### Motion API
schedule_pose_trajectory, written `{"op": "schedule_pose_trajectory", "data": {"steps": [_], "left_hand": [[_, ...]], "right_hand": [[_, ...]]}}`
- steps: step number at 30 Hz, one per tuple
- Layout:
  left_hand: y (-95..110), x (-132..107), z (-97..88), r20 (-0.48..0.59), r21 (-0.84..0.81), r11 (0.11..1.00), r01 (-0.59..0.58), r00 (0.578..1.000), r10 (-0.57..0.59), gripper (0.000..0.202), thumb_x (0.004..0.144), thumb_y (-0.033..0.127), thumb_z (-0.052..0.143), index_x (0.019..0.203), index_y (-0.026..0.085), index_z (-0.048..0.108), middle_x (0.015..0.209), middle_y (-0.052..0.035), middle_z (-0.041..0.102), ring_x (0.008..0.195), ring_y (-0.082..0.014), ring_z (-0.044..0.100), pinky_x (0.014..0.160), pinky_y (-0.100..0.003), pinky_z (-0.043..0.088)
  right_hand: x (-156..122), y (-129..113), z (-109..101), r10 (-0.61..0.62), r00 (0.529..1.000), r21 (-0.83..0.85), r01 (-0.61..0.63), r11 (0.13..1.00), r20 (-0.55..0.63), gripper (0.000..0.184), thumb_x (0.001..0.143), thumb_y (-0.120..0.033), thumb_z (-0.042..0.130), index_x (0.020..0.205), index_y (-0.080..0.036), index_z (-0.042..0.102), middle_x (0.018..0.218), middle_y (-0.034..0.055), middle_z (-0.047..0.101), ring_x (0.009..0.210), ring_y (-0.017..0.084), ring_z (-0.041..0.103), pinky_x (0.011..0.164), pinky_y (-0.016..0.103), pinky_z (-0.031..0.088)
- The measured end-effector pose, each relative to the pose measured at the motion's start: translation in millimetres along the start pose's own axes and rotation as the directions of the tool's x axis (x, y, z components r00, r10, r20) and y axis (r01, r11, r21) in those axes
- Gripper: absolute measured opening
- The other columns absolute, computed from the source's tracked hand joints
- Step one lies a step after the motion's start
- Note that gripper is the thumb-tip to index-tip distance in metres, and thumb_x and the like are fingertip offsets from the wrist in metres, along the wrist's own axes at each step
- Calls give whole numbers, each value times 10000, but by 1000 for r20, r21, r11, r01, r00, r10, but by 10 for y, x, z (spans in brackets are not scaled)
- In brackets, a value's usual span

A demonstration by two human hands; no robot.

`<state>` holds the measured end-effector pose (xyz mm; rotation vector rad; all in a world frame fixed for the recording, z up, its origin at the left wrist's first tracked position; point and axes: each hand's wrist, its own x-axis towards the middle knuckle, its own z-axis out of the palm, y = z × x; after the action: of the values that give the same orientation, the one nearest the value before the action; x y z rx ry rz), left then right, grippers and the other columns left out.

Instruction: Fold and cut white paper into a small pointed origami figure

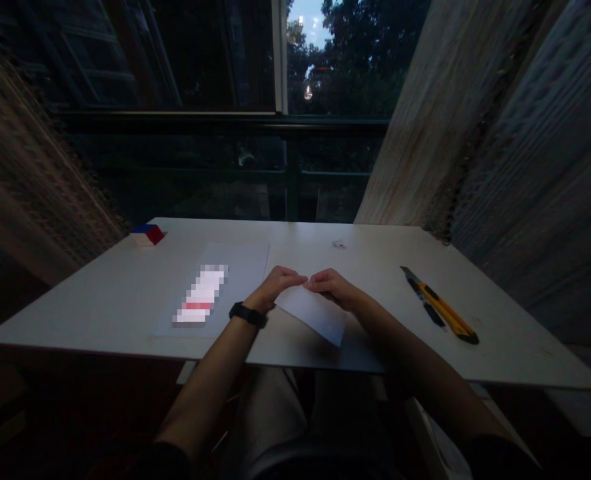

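Observation:
A small white sheet of paper [315, 313] is held between my two hands above the near part of the table, its lower right corner pointing toward me. My left hand [279, 283], with a dark band on its wrist, pinches the paper's far edge. Touching or nearly touching its fingertips, my right hand [332, 283] pinches the same edge from the other side. The fingertips of both hands meet at the top of the paper, where part of the edge is hidden.
On the white table [375, 253] a phone with a blurred, lit screen [202, 293] lies over white paper sheets [248, 257]. A coloured cube [148, 235] sits far left. A yellow utility knife [448, 313] lies right, beside a dark pen-like tool [428, 307]. A small thin item [339, 245] lies behind my hands.

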<state>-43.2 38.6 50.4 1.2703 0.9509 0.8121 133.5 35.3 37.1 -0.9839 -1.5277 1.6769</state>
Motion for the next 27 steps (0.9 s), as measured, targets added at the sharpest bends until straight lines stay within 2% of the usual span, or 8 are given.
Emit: {"op": "schedule_pose_trajectory", "data": {"steps": [3,8,13,16,19,22,27], "left_hand": [[6,3,-2,-26,20,999,-28,999,28,264,594,353,706,501,142,578,426,22,495,366,-74,412,383,-226,241],[4,32,-18,-58,-64,997,-34,998,30,262,610,328,694,496,133,562,423,15,494,366,-75,422,382,-222,241],[-34,91,-54,-129,-97,994,-56,991,43,263,583,311,707,489,126,546,417,25,477,368,-73,419,389,-216,243],[-43,123,-95,-257,-119,987,-109,964,76,219,571,278,697,500,122,561,415,28,477,376,-80,429,396,-219,256],[-42,138,-111,-291,-116,985,-125,953,87,209,570,272,691,497,118,569,416,25,481,384,-82,433,401,-221,261],[-41,139,-104,-296,-120,985,-127,951,87,224,568,287,694,492,116,573,422,20,492,391,-85,434,407,-225,266],[-36,133,-99,-375,-124,979,-162,921,105,215,559,297,698,522,109,599,462,6,531,419,-90,452,426,-230,280]], "right_hand": [[12,3,-29,9,1000,1,-9,1000,-7,290,625,-382,682,536,-147,537,393,-73,380,362,43,258,383,218,132],[-10,-89,-103,32,999,-21,-32,999,21,301,614,-396,697,562,-142,543,425,-69,416,371,42,297,379,211,159],[-23,-134,-276,42,998,-102,-37,994,52,343,602,-401,718,541,-125,523,409,-76,397,359,26,294,352,189,168],[-15,-83,-420,73,995,-61,-69,996,65,352,583,-410,732,567,-120,533,449,-49,479,374,45,406,352,171,279],[-10,-19,-547,98,992,-29,-96,995,75,362,569,-425,739,602,-119,547,489,-14,549,403,89,510,385,196,404],[-6,25,-620,97,992,15,-98,995,86,351,579,-410,739,602,-120,542,484,-9,556,400,96,529,403,208,454],[-8,55,-664,61,996,122,-68,990,57,310,584,-358,746,612,-119,550,499,4,579,412,106,545,422,226,482]]}}
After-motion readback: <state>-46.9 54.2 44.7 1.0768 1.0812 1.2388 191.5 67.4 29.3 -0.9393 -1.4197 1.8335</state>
